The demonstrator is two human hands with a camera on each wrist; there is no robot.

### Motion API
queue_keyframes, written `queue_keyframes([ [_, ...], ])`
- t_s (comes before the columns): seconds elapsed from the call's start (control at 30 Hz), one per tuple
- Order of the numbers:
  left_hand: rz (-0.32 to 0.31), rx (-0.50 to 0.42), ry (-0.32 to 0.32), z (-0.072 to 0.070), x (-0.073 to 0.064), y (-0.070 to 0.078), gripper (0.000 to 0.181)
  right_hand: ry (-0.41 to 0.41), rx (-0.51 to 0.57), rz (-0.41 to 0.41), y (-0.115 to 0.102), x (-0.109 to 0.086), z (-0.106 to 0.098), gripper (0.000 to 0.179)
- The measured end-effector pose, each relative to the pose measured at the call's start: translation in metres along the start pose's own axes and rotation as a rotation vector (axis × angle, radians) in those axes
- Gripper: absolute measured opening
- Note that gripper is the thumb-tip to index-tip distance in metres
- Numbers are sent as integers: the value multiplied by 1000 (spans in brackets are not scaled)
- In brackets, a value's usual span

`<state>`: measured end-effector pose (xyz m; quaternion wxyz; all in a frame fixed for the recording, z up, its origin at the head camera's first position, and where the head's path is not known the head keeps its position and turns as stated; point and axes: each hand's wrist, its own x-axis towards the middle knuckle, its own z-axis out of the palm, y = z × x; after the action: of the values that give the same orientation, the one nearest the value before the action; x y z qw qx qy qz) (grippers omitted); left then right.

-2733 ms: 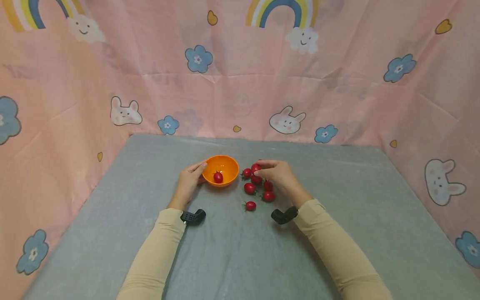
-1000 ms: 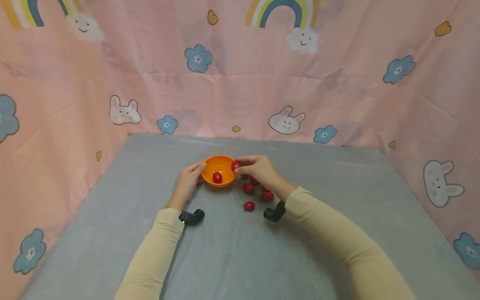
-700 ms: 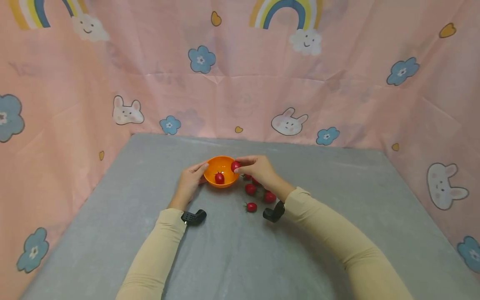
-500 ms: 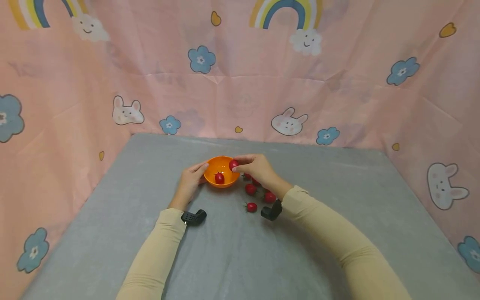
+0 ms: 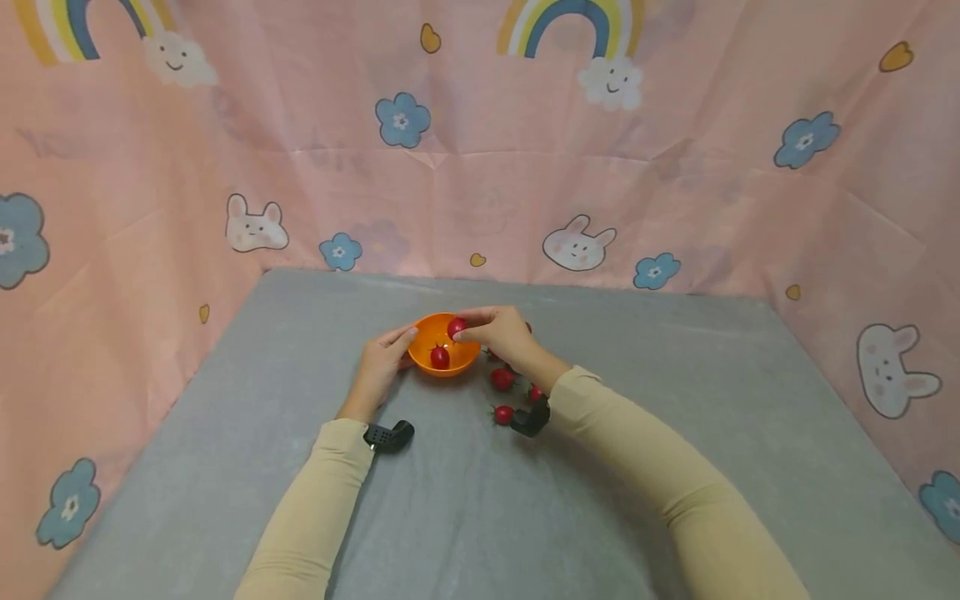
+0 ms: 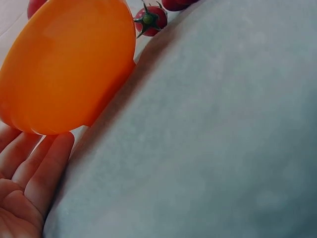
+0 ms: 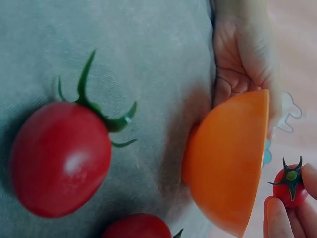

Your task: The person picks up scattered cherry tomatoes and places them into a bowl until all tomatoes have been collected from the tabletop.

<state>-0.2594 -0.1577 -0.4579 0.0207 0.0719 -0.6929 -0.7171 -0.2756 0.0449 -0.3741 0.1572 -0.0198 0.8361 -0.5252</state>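
Note:
My left hand [image 5: 375, 367] holds the orange bowl [image 5: 418, 353] by its left side, thumb at the rim and fingers against the outer wall. One cherry tomato [image 5: 439, 358] with a green stem lies inside. Over the bowl's right part, my right hand [image 5: 506, 332] pinches another cherry tomato [image 7: 287, 192] between thumb and fingers, above the rim. In the left wrist view the fingers [image 6: 49, 168] touch the bowl's underside. The bowl [image 7: 225, 163] stands on the cloth in the right wrist view.
Right of the bowl, several cherry tomatoes lie on the grey cloth [image 5: 442, 500], among them one nearer [image 5: 503, 414] and one behind it [image 5: 502, 379]. My right hand and wrist camera [image 5: 531, 418] partly cover others. A pink patterned curtain [image 5: 480, 192] surrounds the table.
The right hand has picked a cherry tomato from the group and carried it left, from beside the bowl to over its inside. The left hand has stayed at the bowl.

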Motion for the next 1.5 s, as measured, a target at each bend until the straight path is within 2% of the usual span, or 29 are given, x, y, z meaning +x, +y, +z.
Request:
queue_keyframes([
  [0.2, 6, 16, 2, -1, 1, -1, 43, -19, -2, -42, -2, 5, 1, 40],
  [0.43, -2, 0, -3, -1, 2, -1, 43, -29, -109, -90, -4, 11, 4, 40],
  [0.77, 0, 14, -14, 0, -1, 3, 42, -49, -194, -83, -8, 12, 6, 38],
  [1.03, -16, 11, -18, -1, -1, 2, 43, -57, -337, -114, -6, 15, 13, 39],
  [1.37, 0, 14, -28, -1, -2, 1, 42, -72, -564, -174, -6, 18, 22, 39],
  [1.5, -3, 17, -40, -2, -2, 1, 43, -86, -618, -178, -7, 18, 24, 38],
])
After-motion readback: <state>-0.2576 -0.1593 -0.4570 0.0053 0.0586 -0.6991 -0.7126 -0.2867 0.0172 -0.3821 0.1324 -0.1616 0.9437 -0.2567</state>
